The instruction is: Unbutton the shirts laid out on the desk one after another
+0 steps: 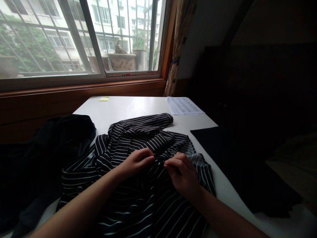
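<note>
A black shirt with thin white stripes (119, 145) lies rumpled across the white table, one sleeve (151, 121) stretched toward the window. My left hand (140, 160) is closed in a pinch on the fabric near the shirt's middle. Just to its right, my right hand (182, 170) pinches the same shirt, thumb and fingertips pressed together. A short stretch of striped cloth runs between the two hands. Whether a button sits between the fingertips is too dark and small to make out. The lighter grey inside of the shirt (196, 158) shows beyond my right hand.
Dark clothing (66, 138) is heaped at the left edge of the white table (138, 105). Flat dark cloth (237, 165) overhangs the right edge. Printed sheets (184, 105) and a yellow sticky note (104, 99) lie at the far end, below a barred window (123, 36) with a curtain (177, 49).
</note>
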`<action>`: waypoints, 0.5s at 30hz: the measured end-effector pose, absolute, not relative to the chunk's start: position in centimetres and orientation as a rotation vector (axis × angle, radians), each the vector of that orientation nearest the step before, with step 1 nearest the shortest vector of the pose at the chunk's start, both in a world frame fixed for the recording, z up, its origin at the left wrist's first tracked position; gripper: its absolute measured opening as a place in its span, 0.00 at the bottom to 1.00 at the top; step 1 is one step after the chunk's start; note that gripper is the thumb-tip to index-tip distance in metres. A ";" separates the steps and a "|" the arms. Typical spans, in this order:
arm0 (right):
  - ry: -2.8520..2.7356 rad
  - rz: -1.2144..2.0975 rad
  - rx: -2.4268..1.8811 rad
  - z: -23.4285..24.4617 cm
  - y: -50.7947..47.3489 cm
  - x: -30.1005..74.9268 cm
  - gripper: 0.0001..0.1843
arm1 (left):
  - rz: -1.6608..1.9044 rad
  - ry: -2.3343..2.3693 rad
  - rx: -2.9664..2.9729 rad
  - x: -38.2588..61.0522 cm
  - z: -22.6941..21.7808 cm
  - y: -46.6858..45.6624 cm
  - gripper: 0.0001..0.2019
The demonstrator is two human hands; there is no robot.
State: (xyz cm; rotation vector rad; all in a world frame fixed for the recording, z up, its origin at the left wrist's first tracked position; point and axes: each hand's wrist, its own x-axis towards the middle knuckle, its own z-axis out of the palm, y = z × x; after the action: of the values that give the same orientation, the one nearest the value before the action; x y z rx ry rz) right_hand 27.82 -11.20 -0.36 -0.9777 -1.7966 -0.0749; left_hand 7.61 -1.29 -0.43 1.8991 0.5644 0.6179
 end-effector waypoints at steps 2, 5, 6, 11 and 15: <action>-1.798 -0.057 -0.976 -0.4 -11.2 27.8 0.12 | 0.649 0.585 1.813 7.6 -0.4 -1.1 0.14; -1.813 -0.042 -0.975 -0.5 -11.2 27.7 0.13 | 0.676 0.583 1.701 7.6 -0.4 -1.0 0.15; -1.816 -0.038 -0.979 -0.5 -11.2 27.7 0.13 | 0.681 0.580 1.674 7.6 -0.5 -1.0 0.15; -1.825 -0.031 -0.991 -0.4 -11.2 27.7 0.12 | 0.676 0.581 1.625 7.5 -0.5 -1.0 0.15; -1.837 -0.043 -1.005 -0.5 -11.0 27.6 0.12 | 0.659 0.588 1.632 7.5 -0.3 -1.0 0.16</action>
State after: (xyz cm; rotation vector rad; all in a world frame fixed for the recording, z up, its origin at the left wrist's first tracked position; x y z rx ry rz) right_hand 27.65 -11.05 -0.48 -1.0054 -1.8370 -0.0425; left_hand 7.45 -0.98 -0.27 1.6317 0.5880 0.6585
